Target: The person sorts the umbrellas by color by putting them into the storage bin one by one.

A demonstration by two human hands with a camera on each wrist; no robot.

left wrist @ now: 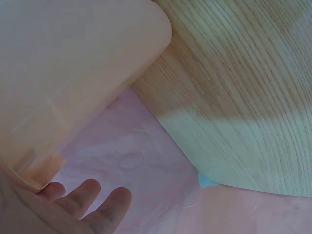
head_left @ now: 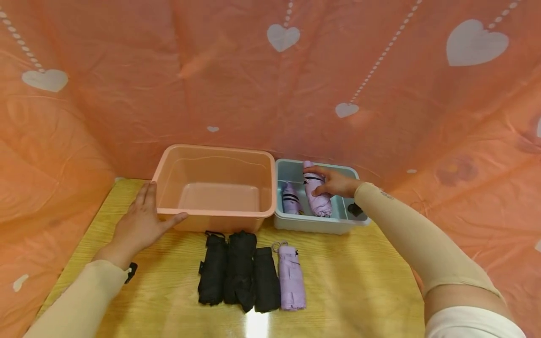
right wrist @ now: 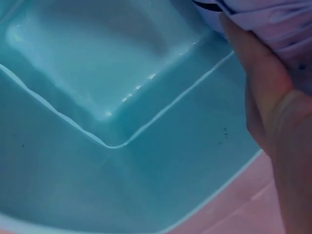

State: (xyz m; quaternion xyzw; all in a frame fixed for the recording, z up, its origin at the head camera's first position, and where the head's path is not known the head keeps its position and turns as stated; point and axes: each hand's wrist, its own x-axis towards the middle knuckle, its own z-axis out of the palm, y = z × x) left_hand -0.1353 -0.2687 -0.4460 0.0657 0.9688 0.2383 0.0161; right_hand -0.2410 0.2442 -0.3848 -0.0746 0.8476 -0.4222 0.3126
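In the head view my right hand (head_left: pixel 336 182) grips a folded lavender umbrella (head_left: pixel 319 203) with a dark stripe, inside the pale blue bin (head_left: pixel 313 224). Another lavender umbrella (head_left: pixel 290 199) lies to its left in that bin. The right wrist view shows the gripped umbrella (right wrist: pixel 278 24) at the upper right, mostly cut off. My left hand (head_left: pixel 139 225) rests at the left front corner of the orange bin (head_left: pixel 224 221), fingers extended along its outside and thumb by the front rim. From the left wrist, the fingers (left wrist: pixel 114 207) look fairly straight beside the bin wall.
Several folded umbrellas lie in a row before the bins: black ones (head_left: pixel 212 270) on the left and a lavender one (head_left: pixel 291 279) at the right end. They rest on a wooden table (head_left: pixel 351 272). An orange cloth (head_left: pixel 236 84) with white hearts hangs behind.
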